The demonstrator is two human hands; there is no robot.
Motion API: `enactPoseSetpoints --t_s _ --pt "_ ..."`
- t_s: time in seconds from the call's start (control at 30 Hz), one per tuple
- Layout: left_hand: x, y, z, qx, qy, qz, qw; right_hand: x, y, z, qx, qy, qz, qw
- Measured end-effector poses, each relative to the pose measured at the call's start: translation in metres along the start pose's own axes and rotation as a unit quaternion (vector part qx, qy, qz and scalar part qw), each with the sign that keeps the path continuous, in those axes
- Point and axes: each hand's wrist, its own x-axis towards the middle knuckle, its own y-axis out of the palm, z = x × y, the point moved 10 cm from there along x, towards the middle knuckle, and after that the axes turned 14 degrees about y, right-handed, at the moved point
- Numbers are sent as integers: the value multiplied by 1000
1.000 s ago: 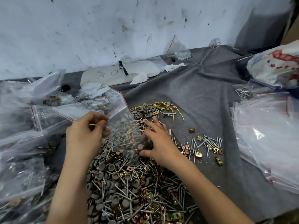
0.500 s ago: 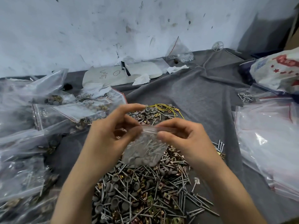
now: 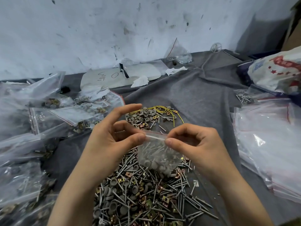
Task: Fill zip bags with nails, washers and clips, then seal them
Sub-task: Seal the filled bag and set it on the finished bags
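Your left hand (image 3: 112, 141) pinched the zip bag (image 3: 158, 154) at the left end of its seal strip; your right hand (image 3: 195, 144) pinched the right end; the bag hung between and just below both hands, holding nails and grey washers, over the loose pile (image 3: 138, 193) beneath your wrists.

Light soft, cool, even; source not visible. White wall (image 3: 97, 38) bright, slightly washed out. Dark shadow across wall above far right corner of table. Only faint, soft-edged shadows on grey cloth (image 3: 195, 95) beside forearms. White glare patches on clear plastic bags (image 3: 268, 144) at right table edge. Hazy sheen on filled bags (image 3: 19, 176) at left edge; these smeared, out of focus. Centre sharpest: left hand (image 3: 114, 141), right hand (image 3: 198, 144), small zip bag (image 3: 156, 154) pinched between them, nail pile (image 3: 143, 193) with glinting shafts. Wide-angle bend: far table edge curves, corners stretched.
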Motion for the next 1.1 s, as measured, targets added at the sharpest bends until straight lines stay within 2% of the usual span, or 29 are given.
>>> enactPoseSetpoints --t_s 0.37,0.77,0.93,1.1 --pt "0 23 -14 49 61 77 994 -8 18 32 -179 -82 7 980" --pt "-1 28 -17 49 85 95 991 -20 23 48 -239 -183 -22 953" --pt "-2 29 -18 43 90 102 990 -23 24 50 -243 -198 -25 949" --pt "-1 24 -18 62 92 93 990 -19 17 45 -221 -175 -26 959"
